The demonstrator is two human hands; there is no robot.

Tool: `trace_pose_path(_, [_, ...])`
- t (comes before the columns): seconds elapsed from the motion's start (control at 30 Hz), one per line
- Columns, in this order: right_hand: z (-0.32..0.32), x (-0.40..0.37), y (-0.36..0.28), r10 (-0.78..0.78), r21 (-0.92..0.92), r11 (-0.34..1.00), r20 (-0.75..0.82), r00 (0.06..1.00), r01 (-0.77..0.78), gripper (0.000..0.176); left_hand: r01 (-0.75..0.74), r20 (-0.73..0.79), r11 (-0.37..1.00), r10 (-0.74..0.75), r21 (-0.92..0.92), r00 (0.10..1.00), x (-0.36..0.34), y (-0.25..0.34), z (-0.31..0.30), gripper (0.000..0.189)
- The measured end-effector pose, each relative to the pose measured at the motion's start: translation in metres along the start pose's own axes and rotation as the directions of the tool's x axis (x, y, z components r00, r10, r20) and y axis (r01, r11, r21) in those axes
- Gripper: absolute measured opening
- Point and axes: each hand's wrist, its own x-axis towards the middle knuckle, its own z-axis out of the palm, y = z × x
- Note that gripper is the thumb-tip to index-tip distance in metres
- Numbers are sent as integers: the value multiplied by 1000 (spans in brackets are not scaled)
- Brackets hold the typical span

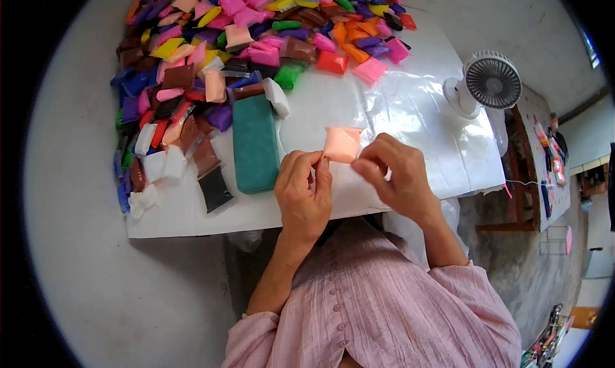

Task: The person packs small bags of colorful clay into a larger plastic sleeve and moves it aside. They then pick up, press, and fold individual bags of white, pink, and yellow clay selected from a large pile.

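A small peach-coloured packet (343, 144), in clear plastic film, is held up between my hands over the white table. My left hand (303, 192) pinches its lower left corner between thumb and forefinger. At the lower right corner, the thumb and forefinger of my right hand (398, 176) are closed, with the other fingers curled; they appear to grip the edge. To the left of my left hand lies a teal rectangular block (255, 147). A white packet (275, 98) leans by its upper right corner.
Many colourful plastic packets (246, 19) are heaped along the table's far and left sides. A black packet (215, 188) lies near the front left. A small white fan (492, 81) stands at the right edge of the table (442, 156). Another table (544, 131) is farther right.
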Motion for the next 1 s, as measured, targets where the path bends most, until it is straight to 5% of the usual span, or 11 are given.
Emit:
trace_pose_path(0.13, [8,-4,7,-121,-161,980,-17,993,117,17,-33,-9,999,33,4,999,-1,1,4,5])
trace_pose_path(0.47, [9,-5,11,-277,-217,944,-117,954,248,20,-170,65,983,166,64,984,1,1,-2,7])
trace_pose_path(0.67, [9,-12,10,-484,-372,840,-181,856,396,16,-328,-94,941,335,85,938,-2,7,6,11])
trace_pose_path(0.73, [20,-17,12,-435,-325,879,-254,864,347,16,-330,-109,942,335,67,936,-3,3,7,15])
trace_pose_path(0.83, [7,-17,13,42,282,959,-41,998,-29,13,-366,-153,929,369,49,917,-1,-3,0,19])
trace_pose_path(0.9, [-8,-4,7,316,644,638,282,906,-423,26,-338,-153,940,339,37,928,0,-2,-4,11])
trace_pose_path(1.0, [-10,14,1,316,623,549,463,828,-558,25,-323,-161,946,324,36,932,-2,0,-4,7])
